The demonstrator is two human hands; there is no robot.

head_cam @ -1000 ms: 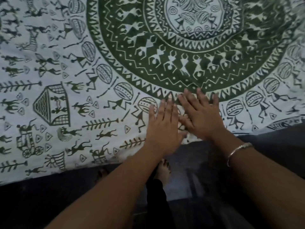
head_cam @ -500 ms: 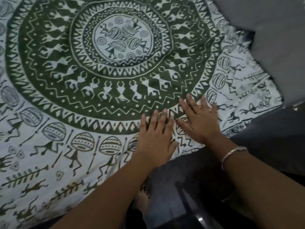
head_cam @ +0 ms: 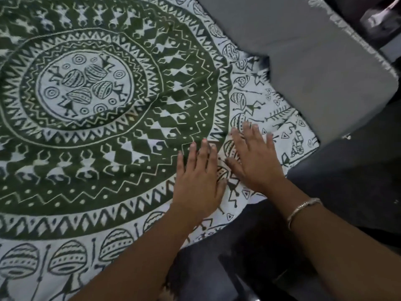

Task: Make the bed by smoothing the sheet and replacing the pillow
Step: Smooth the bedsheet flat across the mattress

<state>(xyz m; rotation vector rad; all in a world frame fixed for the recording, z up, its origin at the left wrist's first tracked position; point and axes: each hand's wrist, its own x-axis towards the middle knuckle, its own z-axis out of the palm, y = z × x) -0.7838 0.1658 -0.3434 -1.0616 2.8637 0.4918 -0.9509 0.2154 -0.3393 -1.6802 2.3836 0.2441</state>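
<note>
Hands: left hand (head_cam: 198, 183) and right hand (head_cam: 256, 161) flat on green-and-white printed cotton sheet (head_cam: 108, 137), fingers (head_cam: 204, 153) straight, slightly apart.
Grey padded pillow (head_cam: 303, 61): ahead-right, nearer the right hand.

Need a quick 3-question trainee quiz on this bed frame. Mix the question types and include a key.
1. True or false: the left hand and right hand both lie flat on the sheet, fingers straight.
2. The bracelet sits on: A) the left wrist, B) the right wrist, C) the sheet.
3. Fill in: the sheet's round medallion is printed in white and ____.

Key: 1 true; 2 B; 3 green.
</note>
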